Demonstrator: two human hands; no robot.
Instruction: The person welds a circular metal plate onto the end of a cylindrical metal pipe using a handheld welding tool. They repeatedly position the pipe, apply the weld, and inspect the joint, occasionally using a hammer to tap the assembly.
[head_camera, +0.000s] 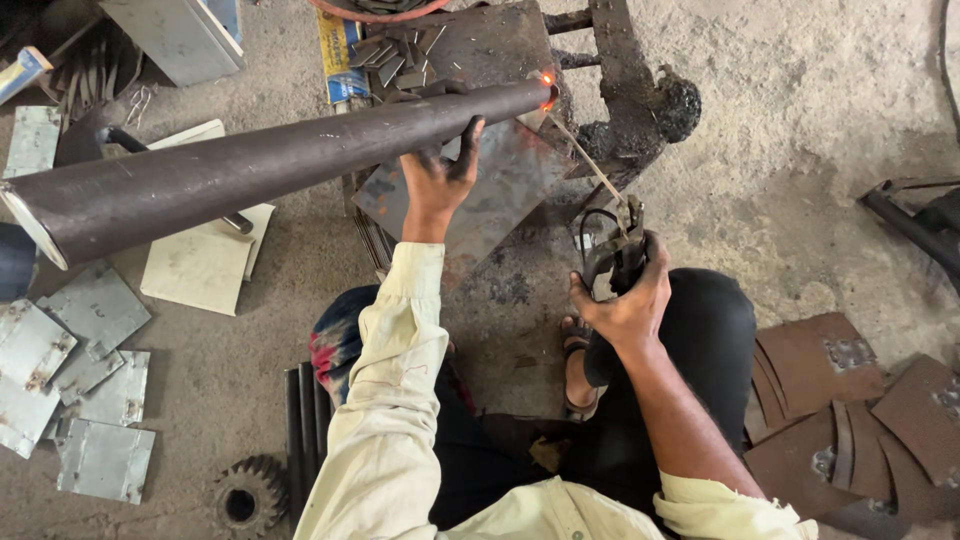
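- Bracing the long dark steel pipe (270, 160) from below, the left hand (437, 180) presses spread fingers against its underside, close to the glowing end; the grip is a loose, open-fingered hold on the pipe rather than a full wrap.
- The pipe runs from the near left, where its open mouth faces the camera, up and right to its far end, which rests over a rusty steel plate (500, 190) on the floor.
- At that far end of the pipe an orange-red hot spot (547, 80) glows, and the tip of a thin welding rod (590, 160) meets it.
- The right hand (625, 305), lower right of the pipe's glowing end, is closed tight around the electrode holder (612, 262), which clamps the rod's lower end.
- Beyond the pipe's end stands a dark, crusted metal frame (625, 80).
- Left of the pipe's mouth and below it lie flat grey metal sheets (90, 400) on the concrete floor (800, 120).
- A pale board (200, 265) lies under the pipe's middle.
- A small gear (247, 497) sits well below the pipe, near the left sleeve.
- Rusty brown curved plates (850, 400) lie far to the right of the pipe, beside the right arm.
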